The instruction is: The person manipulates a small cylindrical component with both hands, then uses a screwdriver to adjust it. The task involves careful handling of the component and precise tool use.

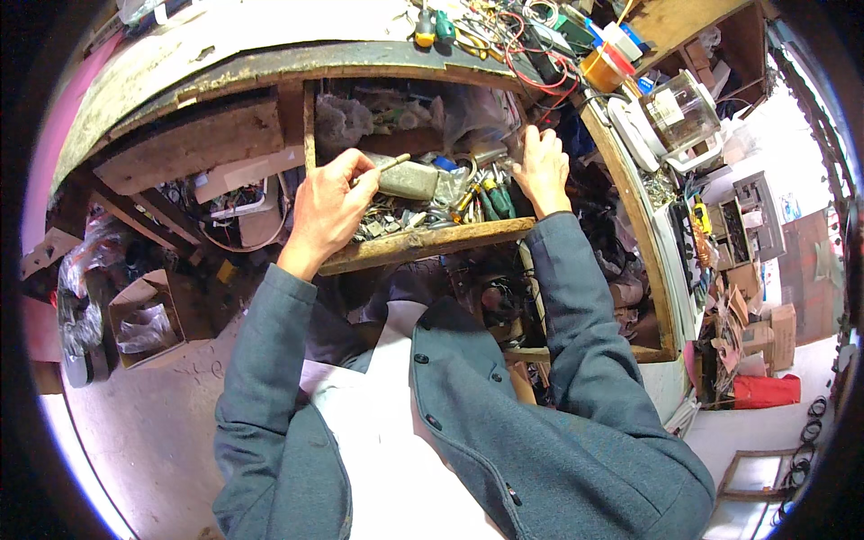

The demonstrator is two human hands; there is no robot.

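Observation:
An open wooden drawer [423,245] under a workbench is full of tools, metal parts and plastic bags. My left hand [328,207] hovers over its left part and pinches a thin wooden-handled tool [385,166] between thumb and fingers. My right hand [543,166] reaches into the drawer's right side with fingers bent down among pliers with green handles [493,200]; what it touches is hidden. A grey rectangular block [409,180] lies between my hands. Both arms wear grey-green jacket sleeves.
The workbench top [270,36] carries screwdrivers, red wires [531,58] and an orange cup [605,67]. A clear blender jug [679,108] stands at right. An open cardboard box [144,315] sits on the floor at left. Cardboard scraps and a red bag [765,391] lie at right.

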